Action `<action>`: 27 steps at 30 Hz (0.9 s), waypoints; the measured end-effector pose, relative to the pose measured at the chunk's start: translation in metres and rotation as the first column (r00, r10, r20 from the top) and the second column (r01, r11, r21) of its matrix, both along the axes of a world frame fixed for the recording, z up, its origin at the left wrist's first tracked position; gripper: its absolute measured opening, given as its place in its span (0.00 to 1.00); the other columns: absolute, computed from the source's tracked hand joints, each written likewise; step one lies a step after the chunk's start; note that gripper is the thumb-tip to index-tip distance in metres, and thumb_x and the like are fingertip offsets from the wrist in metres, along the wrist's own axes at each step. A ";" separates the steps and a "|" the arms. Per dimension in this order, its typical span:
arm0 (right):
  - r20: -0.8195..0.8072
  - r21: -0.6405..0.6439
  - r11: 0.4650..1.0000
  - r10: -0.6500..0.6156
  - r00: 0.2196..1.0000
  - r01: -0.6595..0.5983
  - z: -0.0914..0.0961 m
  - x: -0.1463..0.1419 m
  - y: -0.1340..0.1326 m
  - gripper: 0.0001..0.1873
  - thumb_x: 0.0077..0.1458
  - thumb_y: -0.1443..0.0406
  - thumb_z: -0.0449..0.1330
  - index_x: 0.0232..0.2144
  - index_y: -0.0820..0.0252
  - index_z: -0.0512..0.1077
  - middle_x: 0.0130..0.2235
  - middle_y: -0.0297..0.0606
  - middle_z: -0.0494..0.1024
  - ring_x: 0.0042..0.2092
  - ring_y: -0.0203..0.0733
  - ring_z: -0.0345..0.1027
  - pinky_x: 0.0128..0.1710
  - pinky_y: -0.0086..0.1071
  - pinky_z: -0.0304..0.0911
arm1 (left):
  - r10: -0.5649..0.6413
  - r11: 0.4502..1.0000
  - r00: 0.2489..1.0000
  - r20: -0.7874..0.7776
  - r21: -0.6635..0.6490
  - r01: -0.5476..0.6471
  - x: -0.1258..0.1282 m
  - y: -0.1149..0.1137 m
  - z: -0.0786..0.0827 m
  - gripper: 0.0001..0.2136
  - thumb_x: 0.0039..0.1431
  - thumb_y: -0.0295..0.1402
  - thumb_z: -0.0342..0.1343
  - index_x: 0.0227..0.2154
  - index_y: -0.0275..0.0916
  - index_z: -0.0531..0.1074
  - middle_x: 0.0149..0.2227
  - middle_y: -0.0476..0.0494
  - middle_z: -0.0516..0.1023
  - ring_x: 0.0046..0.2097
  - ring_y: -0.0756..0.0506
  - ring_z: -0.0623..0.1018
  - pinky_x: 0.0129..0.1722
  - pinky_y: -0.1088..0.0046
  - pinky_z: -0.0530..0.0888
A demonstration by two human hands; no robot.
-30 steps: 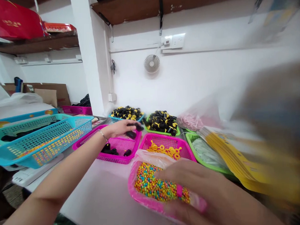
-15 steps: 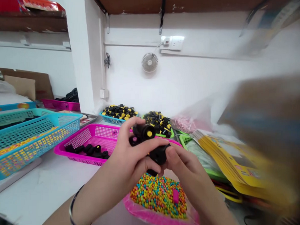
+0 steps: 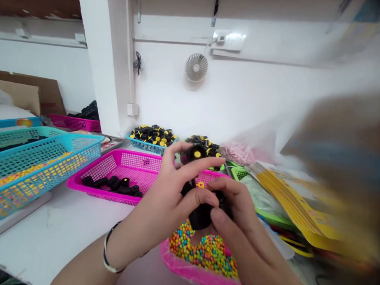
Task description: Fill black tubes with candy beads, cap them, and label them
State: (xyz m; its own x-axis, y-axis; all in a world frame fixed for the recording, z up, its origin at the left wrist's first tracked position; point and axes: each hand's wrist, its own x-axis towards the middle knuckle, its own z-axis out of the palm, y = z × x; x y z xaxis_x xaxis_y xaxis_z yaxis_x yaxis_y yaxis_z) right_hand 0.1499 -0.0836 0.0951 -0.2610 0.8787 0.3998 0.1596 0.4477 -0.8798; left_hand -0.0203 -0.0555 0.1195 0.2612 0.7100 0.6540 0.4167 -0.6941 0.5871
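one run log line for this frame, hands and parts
left hand: black cylinder with yellow-dotted end | right hand: second black cylinder | below hands: multicoloured beads in pink basket

head-worn cam, facing fwd & down, close over left hand [image 3: 159, 204], right hand [image 3: 237, 215]; white wall [image 3: 242, 86] beyond

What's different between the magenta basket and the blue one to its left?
The magenta basket is bright pink, the blue basket turquoise. The magenta basket holds short black pieces; the blue basket holds small yellowish beads. The blue basket overlaps a teal basket; the magenta basket stands apart. Both are rectangular plastic mesh baskets.
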 end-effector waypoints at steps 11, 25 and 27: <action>-0.263 0.204 0.949 -0.183 0.947 0.240 0.003 -0.003 0.008 0.11 0.60 0.62 0.61 0.44 0.46 0.65 0.45 0.33 0.71 0.36 0.34 0.74 0.36 0.28 0.74 | -0.245 0.954 0.841 0.483 -0.035 0.297 0.004 0.016 -0.010 0.08 0.71 0.36 0.46 0.46 0.50 0.69 0.34 0.50 0.69 0.35 0.51 0.73 0.42 0.70 0.74; -0.255 0.813 0.452 -0.290 0.922 0.367 -0.002 -0.011 0.009 0.30 0.47 0.83 0.59 0.48 0.49 0.66 0.58 0.37 0.69 0.56 0.44 0.69 0.53 0.42 0.70 | -0.569 0.781 0.786 0.241 -0.141 0.608 0.025 -0.002 -0.027 0.22 0.68 0.29 0.48 0.57 0.55 0.46 0.53 0.42 0.65 0.42 0.50 0.76 0.49 0.68 0.76; -0.167 0.785 0.540 -0.285 0.944 0.302 0.001 -0.006 0.009 0.25 0.51 0.80 0.60 0.46 0.51 0.67 0.57 0.39 0.70 0.57 0.44 0.69 0.55 0.42 0.68 | -0.515 0.847 0.848 0.123 -0.076 0.526 0.021 0.000 -0.030 0.28 0.66 0.27 0.50 0.60 0.54 0.41 0.56 0.39 0.63 0.43 0.48 0.77 0.50 0.65 0.76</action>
State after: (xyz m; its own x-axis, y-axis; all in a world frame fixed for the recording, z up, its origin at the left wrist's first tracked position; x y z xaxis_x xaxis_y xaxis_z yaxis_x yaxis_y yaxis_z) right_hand 0.1438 -0.0748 0.0959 -0.0340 0.2323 0.9721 0.4031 0.8932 -0.1993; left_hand 0.0010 -0.0558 0.0896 0.5524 0.5515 0.6251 -0.0499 -0.7267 0.6852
